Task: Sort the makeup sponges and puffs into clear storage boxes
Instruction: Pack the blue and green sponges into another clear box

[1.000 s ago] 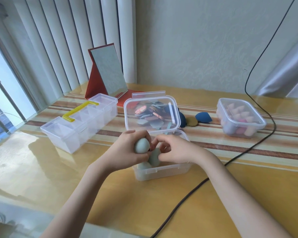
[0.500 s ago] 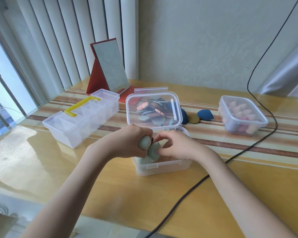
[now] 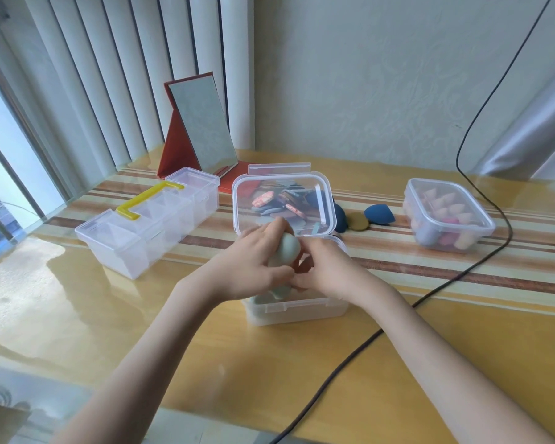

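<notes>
- Both hands bunched together right over the near clear box [image 3: 297,307], thumbs nearly touching.
- Left hand [image 3: 253,267] wrapped round a pale green egg sponge [image 3: 287,251], held just above the box, probably to free up room below.
- Right hand [image 3: 326,270] curled in beside it, fingertips down in the box; can't tell if pinching anything.
- More pale green sponges [image 3: 279,291] already down inside, so looks like a one-colour box.
- Lid [image 3: 284,203] flipped up behind the hands, kept out of the way for loading.
- Behind that lid: a pile of flat puffs [image 3: 285,200], not yet sorted.
- Right of the box: lidded tub [image 3: 447,216] of pinkish sponges, looks done.
- Left of the box: divider case [image 3: 148,224] with a yellow handle, closed.
</notes>
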